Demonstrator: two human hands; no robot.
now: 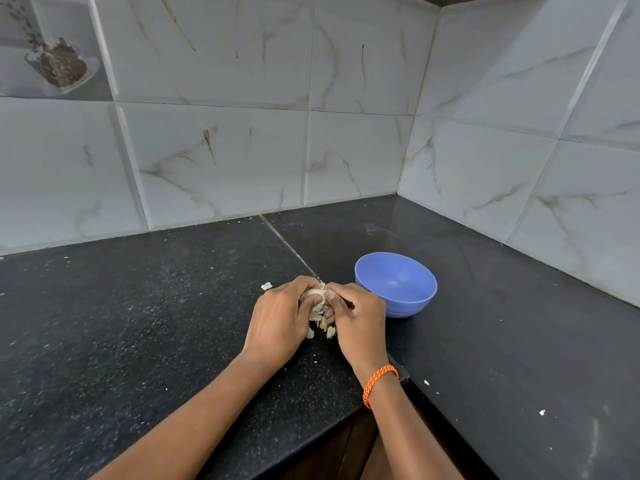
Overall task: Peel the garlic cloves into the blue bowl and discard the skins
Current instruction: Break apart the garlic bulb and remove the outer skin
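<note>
A pale garlic bulb with loose papery skin is held just above the black counter. My left hand grips it from the left, thumb on top. My right hand pinches it from the right with thumb and fingers. Most of the garlic is hidden between my fingers. The blue bowl stands upright on the counter just right of my right hand, and nothing shows inside it. Bits of skin lie under my hands.
One skin flake lies left of my hands, and small white specks dot the counter at the right. Tiled walls meet in a corner behind the bowl. The counter's inner edge runs under my right wrist, which wears an orange band.
</note>
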